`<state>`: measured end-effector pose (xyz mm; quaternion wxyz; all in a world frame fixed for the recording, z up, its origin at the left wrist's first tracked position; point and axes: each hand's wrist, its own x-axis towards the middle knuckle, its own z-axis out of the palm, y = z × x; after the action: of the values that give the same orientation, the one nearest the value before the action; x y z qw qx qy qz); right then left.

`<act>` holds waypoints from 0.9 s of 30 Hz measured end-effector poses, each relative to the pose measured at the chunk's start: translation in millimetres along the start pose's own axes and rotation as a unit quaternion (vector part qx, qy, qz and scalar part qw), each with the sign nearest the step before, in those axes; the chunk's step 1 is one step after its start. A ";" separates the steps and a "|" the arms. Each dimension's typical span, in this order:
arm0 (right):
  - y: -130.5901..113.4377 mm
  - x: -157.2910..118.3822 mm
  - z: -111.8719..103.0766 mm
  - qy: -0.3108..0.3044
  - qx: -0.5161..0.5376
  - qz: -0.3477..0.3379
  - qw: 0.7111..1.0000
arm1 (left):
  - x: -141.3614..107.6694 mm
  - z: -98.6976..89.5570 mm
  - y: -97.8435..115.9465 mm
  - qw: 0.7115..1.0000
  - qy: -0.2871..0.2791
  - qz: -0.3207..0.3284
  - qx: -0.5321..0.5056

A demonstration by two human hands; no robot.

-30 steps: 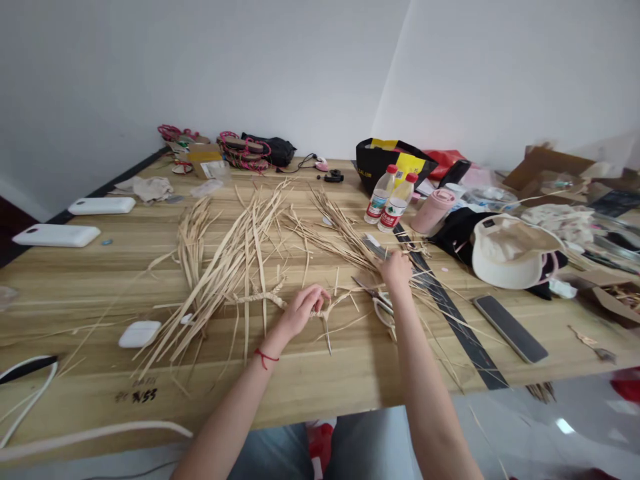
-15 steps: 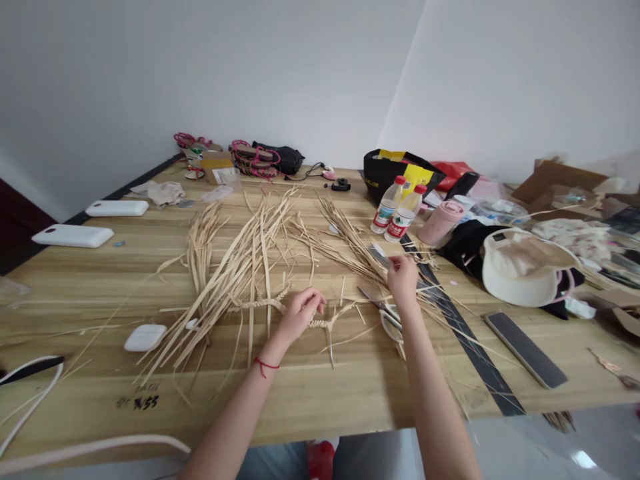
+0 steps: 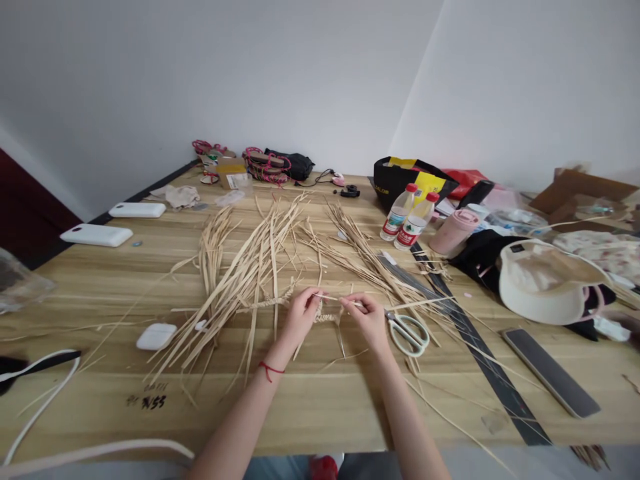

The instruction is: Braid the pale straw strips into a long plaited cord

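A thin straw strip [image 3: 336,299] runs between my two hands in front of me. My left hand [image 3: 299,317] is closed, pinching the strip's left end beside a short braided straw piece [image 3: 327,318]. Whether it grips the braid as well, I cannot tell. The fingers of my right hand [image 3: 370,319] are closed on the same strip, whose long end [image 3: 425,303] appears to stick out to the right. Below the braid hangs a thin strand [image 3: 341,340] with a shiny tip. Light green-handled scissors [image 3: 410,335] lie just right of my right hand.
Loose straw bundles [image 3: 250,267] spread over the wooden table [image 3: 210,420]. Two water bottles [image 3: 415,223], a pink cup [image 3: 454,231], a black bag [image 3: 387,180] and a cap [image 3: 543,283] stand or lie at right. A phone-like slab [image 3: 550,370] lies near the right edge.
My right hand has come down and left from the straw by the scissors, bringing a strip to my left hand. The scissors' handles now show more fully. The view has shifted slightly.
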<state>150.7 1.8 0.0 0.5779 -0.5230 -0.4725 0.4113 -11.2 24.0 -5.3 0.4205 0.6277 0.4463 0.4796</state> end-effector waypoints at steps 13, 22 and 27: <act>9.6 2.4 -2.3 -0.035 0.023 -0.027 0.999 | -0.5 4.2 -2.8 0.997 -0.018 0.008 -0.073; 13.1 2.7 2.6 -0.005 0.047 -0.004 0.999 | -1.5 4.7 -5.6 0.999 -0.007 0.034 -0.032; 15.8 2.6 2.2 -0.005 0.062 0.002 0.998 | -1.6 4.8 -4.1 0.999 0.007 0.032 -0.013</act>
<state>149.3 6.6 -15.4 0.6061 -0.4853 -0.4474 0.4438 -7.3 23.0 -10.5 0.4096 0.6331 0.4226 0.5028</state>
